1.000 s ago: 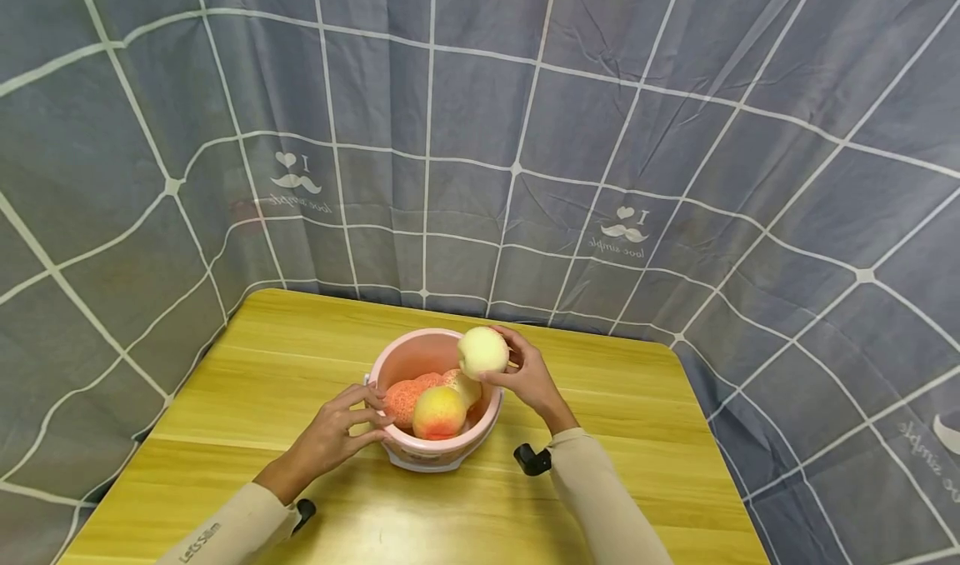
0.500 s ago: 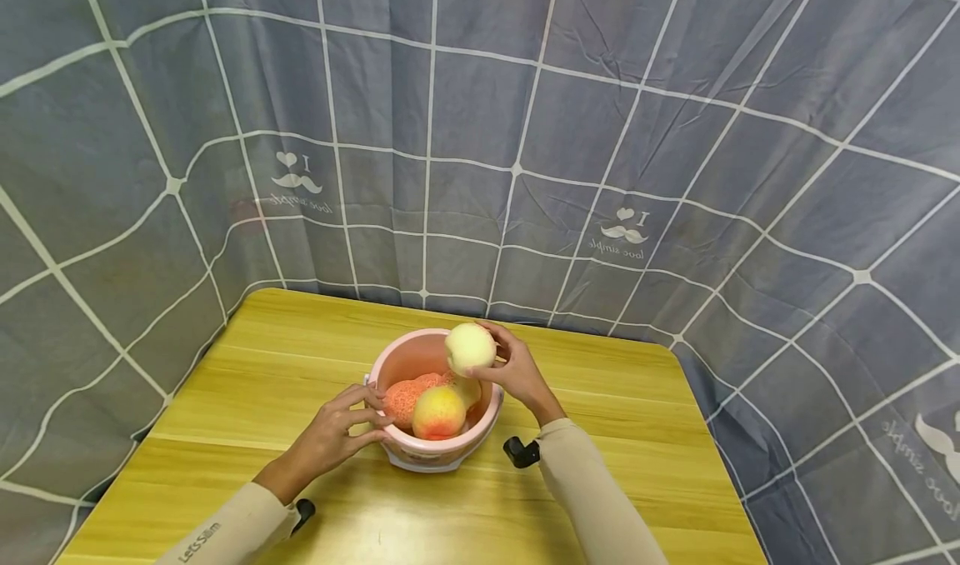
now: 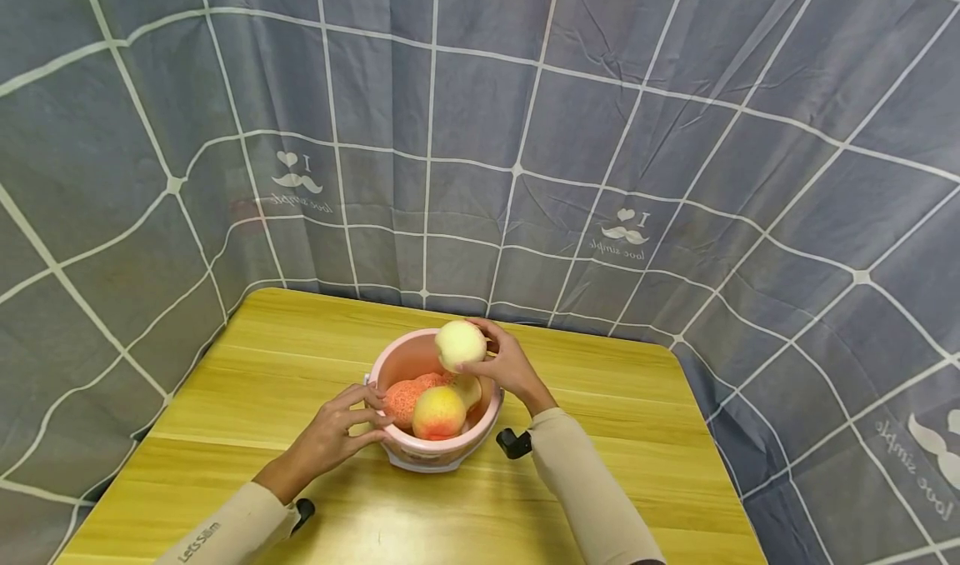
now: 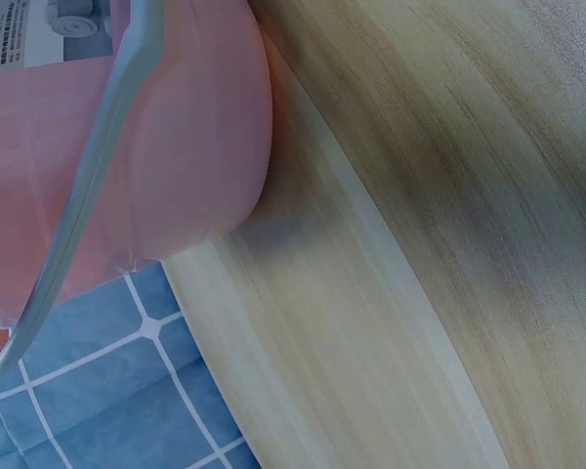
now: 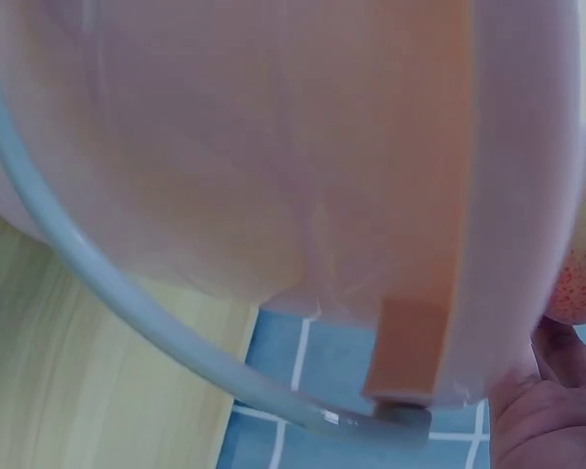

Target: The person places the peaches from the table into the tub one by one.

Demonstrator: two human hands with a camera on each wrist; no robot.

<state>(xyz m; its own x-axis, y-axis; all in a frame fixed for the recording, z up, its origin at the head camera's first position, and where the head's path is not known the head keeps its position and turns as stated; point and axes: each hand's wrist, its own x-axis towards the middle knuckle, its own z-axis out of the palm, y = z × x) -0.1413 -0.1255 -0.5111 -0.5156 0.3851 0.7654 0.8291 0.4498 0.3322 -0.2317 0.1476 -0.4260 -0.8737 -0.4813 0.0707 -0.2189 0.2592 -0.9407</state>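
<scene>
A pink bucket (image 3: 399,355) stands on the wooden table, its pale handle (image 4: 88,186) hanging down outside. My left hand (image 3: 333,432) grips its near left rim, fingertips over the edge and thumb outside. Above the far right part of the opening, my right hand (image 3: 512,367) holds a pale yellow peach (image 3: 460,345); red speckles show on the peach in the right wrist view. Inside the bucket lie a yellow peach with a red blush (image 3: 438,413), bumpy orange-red fruit (image 3: 405,400) and a pale pear-like fruit (image 3: 468,388), partly hidden.
The yellow wooden table (image 3: 285,365) reaches around the bucket on all sides. A grey-blue curtain (image 3: 480,132) with white grid lines hangs behind and beside it. Black wrist mounts (image 3: 513,444) stick out from both sleeves.
My right hand has moved left with the pale peach, further over the bucket's opening. The left hand and the bucket have stayed in place.
</scene>
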